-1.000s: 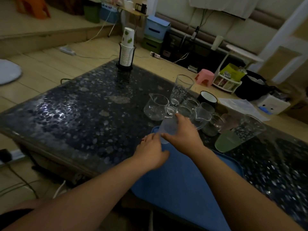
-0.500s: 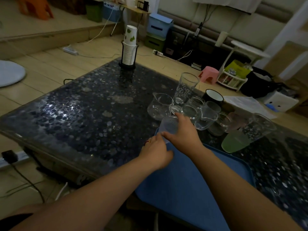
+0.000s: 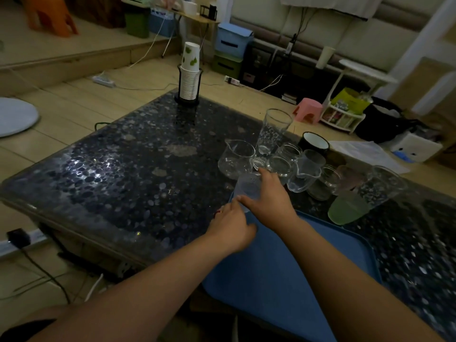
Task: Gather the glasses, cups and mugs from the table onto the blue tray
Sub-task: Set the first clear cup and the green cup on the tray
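My right grip point(image 3: 267, 197) curls round a frosted cup point(image 3: 248, 187) at the tray's point(image 3: 283, 267) far-left corner. Left grip point(image 3: 233, 227) pinches the tray's left edge. Other glasses point(image 3: 303, 169) crowd the desk point(image 3: 123, 174) beyond.

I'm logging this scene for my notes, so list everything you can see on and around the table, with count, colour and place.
dark pebble-pattern table: one, black with pale specks, centre.
flat blue plastic tray: one, blue, near table edge.
small clear plastic cup: one, clear, tray's far corner.
clear glass pitchers, jars and tumblers: several, exact count unclear, clustered beyond the tray.
frosted green cup: one, green, right of the cluster.
black mug with white inside: one, behind the cluster.
stack of white paper cups in a black holder: one stack, far table edge.
pink plastic stool: one, floor beyond the table.
left hand: one, at the tray's corner.
right hand: one, holds the small cup.
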